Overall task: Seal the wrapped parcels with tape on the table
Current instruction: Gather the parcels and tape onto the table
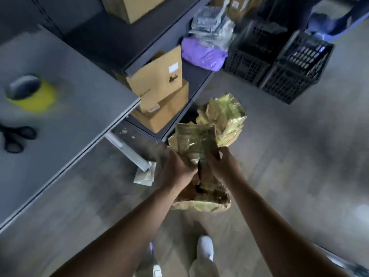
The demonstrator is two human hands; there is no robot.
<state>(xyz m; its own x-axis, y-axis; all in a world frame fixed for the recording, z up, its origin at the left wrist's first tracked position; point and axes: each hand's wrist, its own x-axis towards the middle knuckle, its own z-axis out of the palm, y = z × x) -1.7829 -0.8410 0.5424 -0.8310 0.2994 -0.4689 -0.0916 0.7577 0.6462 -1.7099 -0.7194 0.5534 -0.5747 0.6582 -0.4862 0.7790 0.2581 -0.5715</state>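
Gold-wrapped parcel (196,144): centre, above floor, gripped by left hand (177,168) and right hand (221,164), fingers curled. Further parcels (223,114), 1 o'clock. Table (79,86), 9 o'clock: tape roll (38,96), scissors (16,138). Cardboard boxes (159,92), 11 o'clock; crates (279,64), 2 o'clock.

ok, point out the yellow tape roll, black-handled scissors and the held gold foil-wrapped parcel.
yellow tape roll (41,99): head view, yellow side wall.
black-handled scissors (33,133): head view, rim of a handle loop.
gold foil-wrapped parcel (194,140): head view, shiny upper face.

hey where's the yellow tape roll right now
In the head view the yellow tape roll lies on the grey table, far left, just beyond the black scissors.
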